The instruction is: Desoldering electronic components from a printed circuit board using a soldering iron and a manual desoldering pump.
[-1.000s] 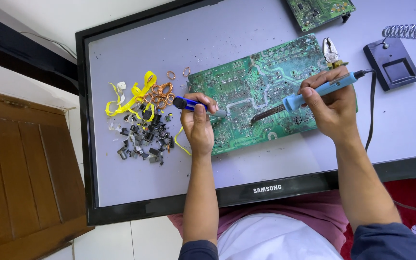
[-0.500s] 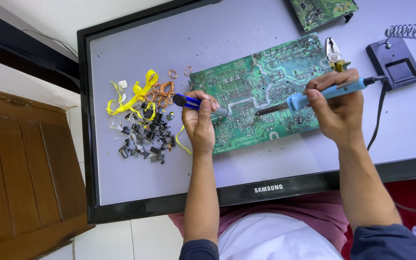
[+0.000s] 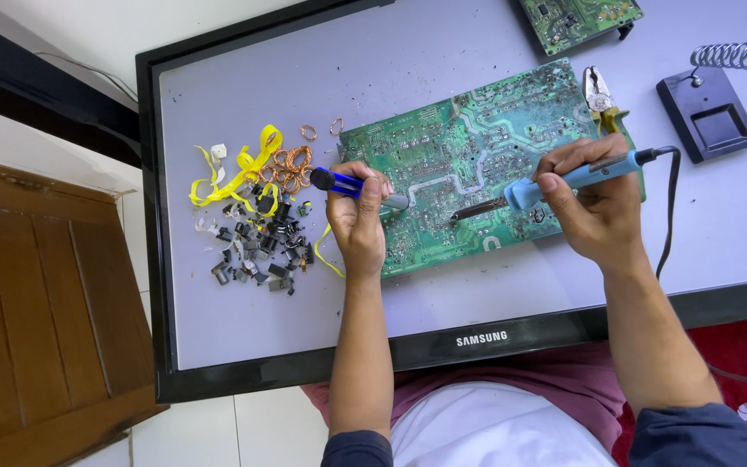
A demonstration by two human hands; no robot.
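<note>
**Two hands at a circuit board laid on a flat screen**

Serving as the work surface is a flat screen (image 3: 304, 329) lying face up, its pale panel framed in black; a wooden cabinet (image 3: 36, 303) stands at 9 o'clock of it. Near the middle of the panel rests a large green circuit board (image 3: 477, 138), tilted so that its far end points toward 2 o'clock.

The left hand (image 3: 358, 220) lies over the board's 9 o'clock edge, fingers closed round a dark blue tool (image 3: 339, 182) whose black end points toward 10 o'clock and whose grey tip reaches onto the board. The right hand (image 3: 594, 203) sits at the board's 4 o'clock corner, clamped on the light blue handle of a soldering iron (image 3: 555, 183). The iron's dark tip points toward 9 o'clock and lies on or just above the board; contact cannot be told. The two tool tips are near each other, a short gap between them. A black cord (image 3: 669, 207) runs from the handle's rear.

At 9 o'clock of the left hand lies a heap of small dark parts (image 3: 257, 251), with yellow strips (image 3: 248, 169) and copper wire coils (image 3: 291, 160) at its 12 o'clock side. Pliers (image 3: 598, 91) rest at the board's 2 o'clock edge. A black soldering stand (image 3: 706, 117) with a spring holder sits at 3 o'clock, and a second green board (image 3: 577, 15) at 12 o'clock.
</note>
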